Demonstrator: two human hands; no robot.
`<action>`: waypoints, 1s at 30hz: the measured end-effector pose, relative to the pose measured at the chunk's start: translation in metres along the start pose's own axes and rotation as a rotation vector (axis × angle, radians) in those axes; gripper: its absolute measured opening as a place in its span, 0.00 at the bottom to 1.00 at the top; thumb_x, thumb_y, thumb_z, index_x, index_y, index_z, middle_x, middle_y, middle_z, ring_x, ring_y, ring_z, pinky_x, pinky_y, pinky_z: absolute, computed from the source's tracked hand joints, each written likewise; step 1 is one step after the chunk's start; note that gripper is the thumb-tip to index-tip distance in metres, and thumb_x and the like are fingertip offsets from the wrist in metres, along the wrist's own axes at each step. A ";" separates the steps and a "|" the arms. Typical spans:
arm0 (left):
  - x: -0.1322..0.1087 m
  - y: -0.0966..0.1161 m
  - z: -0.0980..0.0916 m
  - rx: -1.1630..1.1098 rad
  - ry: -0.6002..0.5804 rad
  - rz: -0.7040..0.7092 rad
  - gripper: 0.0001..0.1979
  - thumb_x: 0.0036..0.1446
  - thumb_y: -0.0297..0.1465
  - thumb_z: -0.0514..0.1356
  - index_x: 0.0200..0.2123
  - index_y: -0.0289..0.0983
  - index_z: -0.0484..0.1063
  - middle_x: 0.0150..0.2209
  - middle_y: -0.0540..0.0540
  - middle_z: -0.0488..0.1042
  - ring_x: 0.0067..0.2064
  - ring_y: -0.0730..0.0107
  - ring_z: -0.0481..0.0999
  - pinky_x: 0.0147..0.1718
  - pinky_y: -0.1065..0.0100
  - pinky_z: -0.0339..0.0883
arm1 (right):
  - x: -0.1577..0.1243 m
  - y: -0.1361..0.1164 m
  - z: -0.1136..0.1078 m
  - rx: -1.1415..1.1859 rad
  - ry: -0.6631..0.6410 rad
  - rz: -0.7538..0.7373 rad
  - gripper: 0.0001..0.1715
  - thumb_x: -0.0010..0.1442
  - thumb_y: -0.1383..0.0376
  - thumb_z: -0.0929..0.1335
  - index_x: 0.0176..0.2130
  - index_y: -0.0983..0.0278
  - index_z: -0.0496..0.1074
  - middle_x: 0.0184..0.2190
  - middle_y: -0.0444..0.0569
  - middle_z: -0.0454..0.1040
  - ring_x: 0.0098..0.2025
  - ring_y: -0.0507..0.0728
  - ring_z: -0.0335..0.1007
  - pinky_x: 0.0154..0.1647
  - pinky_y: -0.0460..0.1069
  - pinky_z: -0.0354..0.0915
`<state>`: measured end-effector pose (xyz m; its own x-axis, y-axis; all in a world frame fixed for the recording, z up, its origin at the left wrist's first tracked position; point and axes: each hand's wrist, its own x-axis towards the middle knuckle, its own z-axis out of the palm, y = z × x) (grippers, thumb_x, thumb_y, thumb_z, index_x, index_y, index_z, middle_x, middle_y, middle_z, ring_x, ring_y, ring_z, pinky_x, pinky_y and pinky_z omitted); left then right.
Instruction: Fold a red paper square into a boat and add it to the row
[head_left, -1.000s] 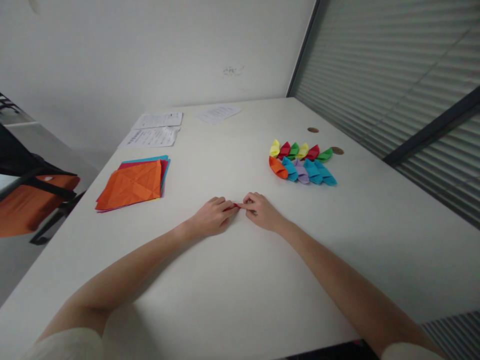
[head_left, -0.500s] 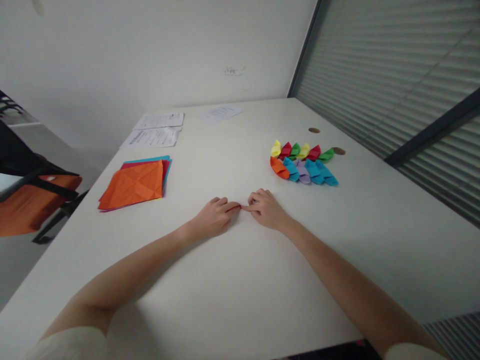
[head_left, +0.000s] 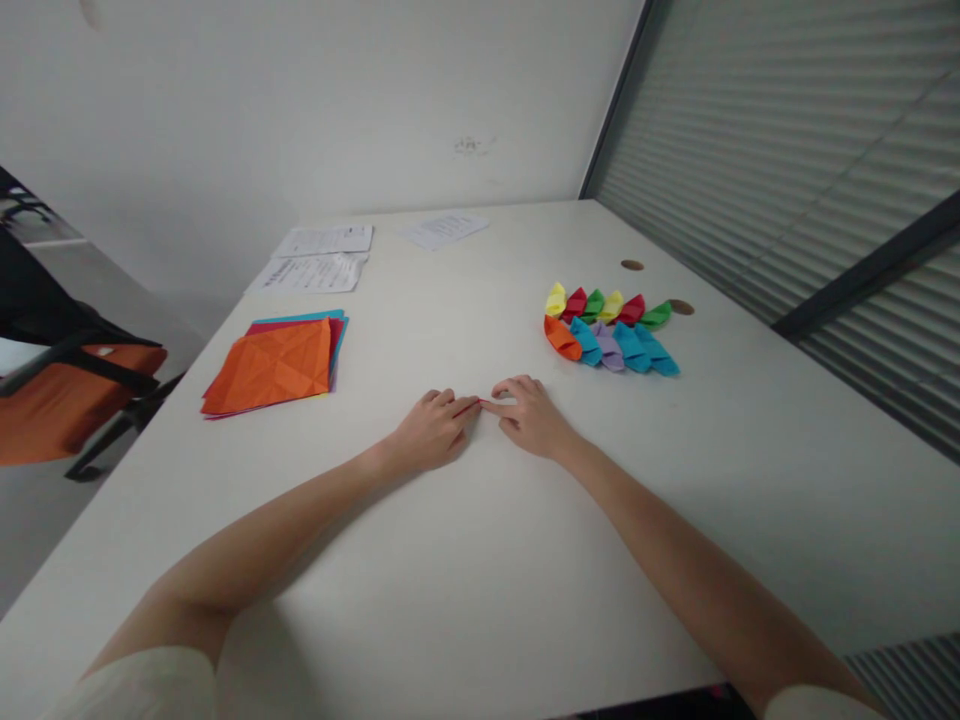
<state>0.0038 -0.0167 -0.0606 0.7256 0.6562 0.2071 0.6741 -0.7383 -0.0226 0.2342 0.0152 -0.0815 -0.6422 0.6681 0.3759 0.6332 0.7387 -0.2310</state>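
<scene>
My left hand (head_left: 431, 432) and my right hand (head_left: 531, 414) rest on the white table (head_left: 480, 560) with their fingertips meeting. Between them lies a small red folded paper (head_left: 478, 404), mostly hidden under the fingers. Both hands have curled fingers pinching or pressing this paper against the table. A stack of coloured paper sheets (head_left: 271, 366), orange on top, lies to the left of my hands. To the right and further away sit several folded paper pieces (head_left: 609, 331) in two rows, in yellow, red, green, orange, blue and purple.
Printed white sheets (head_left: 319, 259) lie at the far end of the table, with another sheet (head_left: 442, 229) beside them. An orange chair (head_left: 56, 400) stands off the table's left edge. Slatted blinds (head_left: 810, 170) run along the right side.
My right hand's fingers have spread a little and slid slightly right; the view has shifted a bit. The red paper stays pressed between both hands.
</scene>
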 end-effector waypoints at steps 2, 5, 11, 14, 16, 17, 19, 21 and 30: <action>-0.001 0.001 0.001 -0.006 0.009 -0.022 0.23 0.59 0.28 0.54 0.58 0.33 0.66 0.56 0.36 0.71 0.46 0.56 0.70 0.44 0.55 0.63 | 0.002 -0.001 0.001 -0.030 -0.018 0.000 0.24 0.57 0.73 0.66 0.49 0.52 0.77 0.47 0.51 0.71 0.51 0.64 0.55 0.49 0.59 0.55; -0.002 0.002 0.001 -0.020 0.017 -0.071 0.24 0.60 0.29 0.54 0.60 0.33 0.64 0.58 0.37 0.70 0.47 0.55 0.70 0.46 0.54 0.63 | 0.003 -0.001 -0.001 -0.072 0.032 0.064 0.20 0.57 0.73 0.66 0.45 0.56 0.79 0.47 0.52 0.72 0.52 0.65 0.55 0.50 0.60 0.54; 0.005 -0.008 -0.004 -0.301 0.097 -0.186 0.25 0.64 0.32 0.51 0.63 0.34 0.61 0.60 0.36 0.67 0.57 0.56 0.69 0.55 0.56 0.64 | 0.007 -0.008 -0.002 -0.010 0.159 0.177 0.18 0.62 0.69 0.65 0.50 0.62 0.76 0.44 0.54 0.73 0.48 0.62 0.62 0.48 0.57 0.57; 0.009 -0.017 -0.007 -0.451 0.193 -0.345 0.22 0.63 0.33 0.51 0.59 0.35 0.67 0.58 0.38 0.71 0.57 0.59 0.71 0.56 0.59 0.65 | 0.007 -0.010 0.001 0.013 0.174 0.235 0.18 0.63 0.67 0.64 0.51 0.62 0.74 0.42 0.53 0.74 0.46 0.62 0.64 0.47 0.57 0.58; 0.010 -0.021 -0.007 -0.501 0.210 -0.461 0.22 0.60 0.36 0.56 0.56 0.35 0.69 0.53 0.38 0.74 0.50 0.59 0.75 0.51 0.59 0.69 | 0.007 -0.010 0.002 0.032 0.177 0.267 0.17 0.63 0.67 0.64 0.50 0.62 0.74 0.40 0.53 0.74 0.45 0.61 0.64 0.46 0.57 0.58; 0.010 -0.023 -0.006 -0.510 0.198 -0.502 0.24 0.57 0.38 0.59 0.55 0.35 0.70 0.51 0.38 0.75 0.46 0.59 0.77 0.47 0.60 0.71 | 0.006 -0.009 0.003 0.042 0.181 0.282 0.17 0.63 0.67 0.64 0.50 0.62 0.75 0.40 0.53 0.74 0.45 0.61 0.64 0.46 0.57 0.58; 0.010 -0.024 -0.004 -0.497 0.154 -0.520 0.27 0.52 0.41 0.64 0.53 0.35 0.72 0.46 0.39 0.78 0.40 0.60 0.78 0.41 0.61 0.72 | 0.006 -0.007 0.003 0.065 0.188 0.303 0.16 0.62 0.67 0.64 0.48 0.62 0.75 0.40 0.53 0.74 0.44 0.62 0.65 0.47 0.57 0.59; 0.009 -0.025 -0.002 -0.484 0.130 -0.483 0.22 0.52 0.40 0.63 0.48 0.36 0.75 0.40 0.41 0.78 0.36 0.61 0.77 0.38 0.62 0.71 | 0.006 -0.006 0.005 0.115 0.200 0.310 0.16 0.62 0.66 0.64 0.48 0.62 0.75 0.40 0.53 0.73 0.45 0.61 0.66 0.48 0.58 0.61; 0.016 -0.006 0.003 -1.200 0.217 -0.614 0.17 0.52 0.39 0.63 0.41 0.33 0.77 0.36 0.42 0.79 0.27 0.71 0.74 0.26 0.71 0.67 | 0.017 -0.017 0.013 1.020 0.432 0.613 0.33 0.52 0.52 0.72 0.54 0.60 0.66 0.36 0.46 0.71 0.31 0.53 0.72 0.31 0.49 0.70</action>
<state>0.0116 -0.0010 -0.0601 0.2438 0.9694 0.0267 0.2633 -0.0926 0.9603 0.2070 0.0153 -0.0831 -0.0473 0.9826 0.1796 0.0331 0.1812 -0.9829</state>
